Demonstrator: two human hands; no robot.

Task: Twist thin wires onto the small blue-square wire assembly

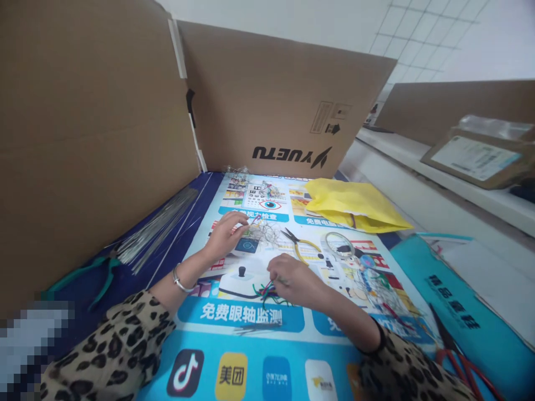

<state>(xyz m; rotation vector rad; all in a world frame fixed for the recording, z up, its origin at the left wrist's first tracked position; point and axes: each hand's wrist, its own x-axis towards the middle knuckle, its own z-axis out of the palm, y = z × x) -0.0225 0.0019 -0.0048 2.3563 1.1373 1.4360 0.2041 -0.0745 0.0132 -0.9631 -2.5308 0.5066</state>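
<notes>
Working over a brightly printed sheet (pixel 246 348) in the head view, both bare hands are up front, leopard-print sleeves behind them. The right hand (pixel 295 278) has its fingertips together, pinched on a cluster of green and red strands (pixel 267 289), the loose ends fanning out low over the sheet! Over to the left hand (pixel 225 236), fingers curled beside a thin pink strand (pixel 256 219); whether they're closed on it, I can't tell. A silver bracelet (pixel 183 283) circles that wrist, and a pale tangle of fine wire (pixel 270 234) lies just beyond the fingers.

Between that tangle and a clear ring-shaped coil (pixel 326 245) sit the yellow-handled pliers (pixel 296 241), jaws apart. Farther right, another wire tangle (pixel 378 287) shows flecks of colour. Behind it comes a yellow mailer bag (pixel 355 203), and along the right edge a teal printed bag (pixel 455 289) with red-handled scissors (pixel 463 365) near it.

Out on the left, a sheaf of straight metal wires (pixel 161 228) lies on the dark table covering (pixel 179 253), right by the teal-handled pliers (pixel 109 274). And at the back stands a cardboard panel (pixel 284 100), "YUETU" printed upside down!
</notes>
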